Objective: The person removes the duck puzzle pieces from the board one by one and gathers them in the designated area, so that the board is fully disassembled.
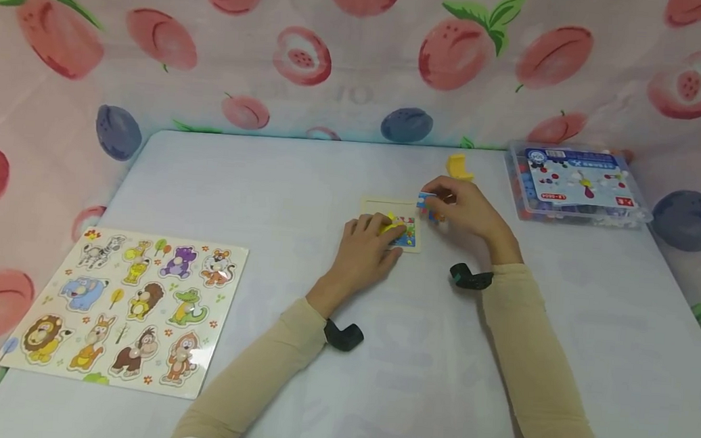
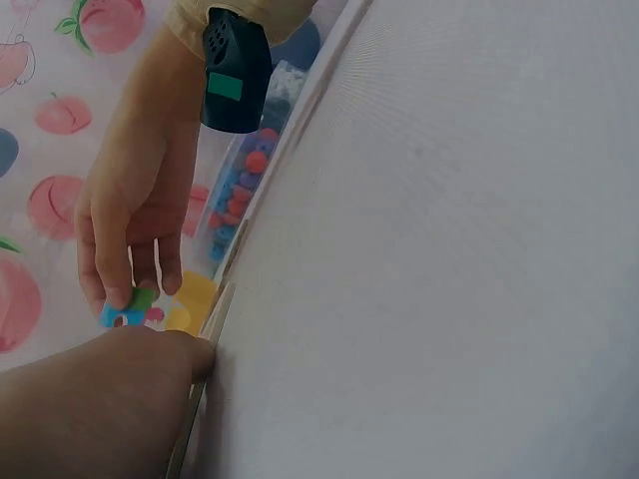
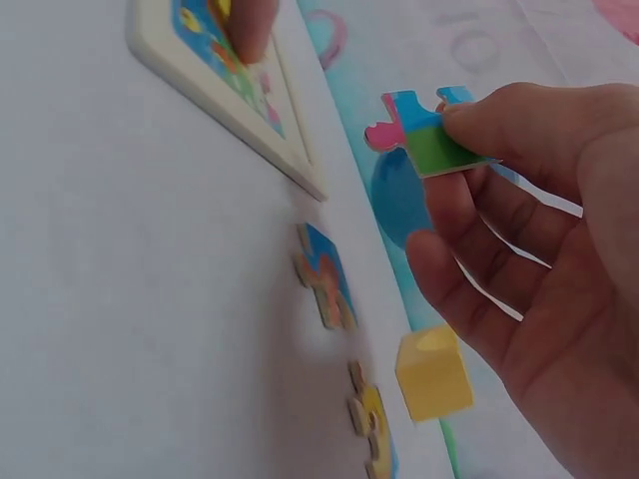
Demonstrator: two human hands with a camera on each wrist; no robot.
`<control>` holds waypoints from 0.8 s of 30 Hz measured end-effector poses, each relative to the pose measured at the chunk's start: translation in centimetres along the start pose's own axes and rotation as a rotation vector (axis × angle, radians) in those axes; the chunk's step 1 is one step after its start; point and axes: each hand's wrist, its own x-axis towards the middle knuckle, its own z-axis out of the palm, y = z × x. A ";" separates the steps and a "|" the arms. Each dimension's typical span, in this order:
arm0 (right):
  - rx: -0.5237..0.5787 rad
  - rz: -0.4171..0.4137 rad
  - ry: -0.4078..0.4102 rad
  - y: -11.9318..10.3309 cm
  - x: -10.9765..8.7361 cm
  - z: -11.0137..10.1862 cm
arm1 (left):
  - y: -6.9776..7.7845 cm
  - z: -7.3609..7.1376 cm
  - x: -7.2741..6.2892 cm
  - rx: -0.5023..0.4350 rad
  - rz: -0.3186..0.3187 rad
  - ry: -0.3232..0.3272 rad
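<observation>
A small jigsaw piece (image 3: 429, 140) in blue, green and pink is pinched between the thumb and fingers of my right hand (image 1: 464, 206). In the head view it hangs just off the right edge of a small wooden puzzle tray (image 1: 382, 201), partly covered by the fingers. My left hand (image 1: 365, 248) rests on that tray, fingers spread over brightly coloured pieces (image 1: 409, 232) fitted at its right side; the hand hides the tray's left part. Below my right hand, two loose jigsaw pieces, one blue and orange (image 3: 327, 277) and one yellow (image 3: 373, 424), lie on the table.
A yellow block (image 1: 459, 167) sits behind my right hand. At the back right stands a clear plastic box (image 1: 578, 187) of colourful parts. An animal peg puzzle board (image 1: 163, 324) lies at the left. Fruit-patterned cloth (image 1: 348, 76) rises behind the white table (image 1: 424, 387).
</observation>
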 end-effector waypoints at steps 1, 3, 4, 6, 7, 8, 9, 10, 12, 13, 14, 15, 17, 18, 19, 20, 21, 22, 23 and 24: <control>-0.003 0.006 0.002 0.1 0.0 -0.2 | 0.0 0.0 0.0 -0.004 -0.001 0.000; -0.014 0.022 0.006 0.3 -0.2 -0.6 | 0.0 0.0 0.0 -0.007 -0.003 -0.003; -0.018 0.032 0.007 0.5 -0.2 -0.8 | 0.0 0.0 -0.1 -0.007 -0.003 -0.004; -0.028 0.044 0.009 0.8 -0.4 -1.3 | -0.1 0.1 -0.1 -0.013 -0.004 -0.004; -0.030 0.051 0.009 0.9 -0.5 -1.5 | -0.1 0.1 -0.1 -0.016 -0.004 -0.002; -0.034 0.057 0.009 1.0 -0.7 -1.8 | -0.1 0.1 -0.1 -0.018 -0.004 -0.001; -0.038 0.064 0.008 1.2 -0.8 -2.0 | -0.1 0.2 -0.1 -0.020 -0.004 0.000; -0.036 0.069 0.007 1.3 -1.0 -2.2 | -0.1 0.2 -0.1 -0.021 -0.004 0.002; -0.038 0.073 0.006 1.5 -1.3 -2.7 | -0.1 0.2 -0.1 -0.020 -0.004 0.005; -0.037 0.074 0.003 1.7 -1.4 -2.9 | -0.1 0.2 -0.1 -0.018 -0.004 0.005; -0.034 0.073 0.001 1.8 -1.6 -3.1 | -0.1 0.3 0.0 -0.015 -0.003 0.005; -0.032 0.078 0.001 2.0 -1.7 -3.3 | -0.1 0.3 0.0 -0.015 -0.003 0.004; -0.023 0.084 0.000 2.2 -2.0 -3.6 | -0.1 0.3 0.0 -0.014 -0.003 0.003; -0.024 0.091 -0.002 2.4 -2.1 -3.8 | 0.0 0.3 0.0 -0.015 -0.003 0.002; -0.029 0.095 -0.002 2.5 -2.2 -4.0 | 0.0 0.3 0.0 -0.016 -0.004 0.002; -0.030 0.100 -0.002 2.6 -2.4 -4.1 | 0.0 0.3 0.0 -0.018 -0.004 0.003; -0.033 0.111 -0.002 2.7 -2.5 -4.3 | 0.0 0.2 0.0 -0.020 -0.005 0.003; -0.033 0.116 -0.004 2.8 -2.6 -4.4 | 0.0 0.2 0.0 -0.022 -0.006 0.003; -0.030 0.119 -0.008 2.9 -2.7 -4.5 | 0.1 0.2 0.0 -0.023 -0.006 0.003; -0.038 0.125 -0.009 3.0 -2.9 -4.6 | 0.1 0.2 -0.1 -0.025 -0.006 0.005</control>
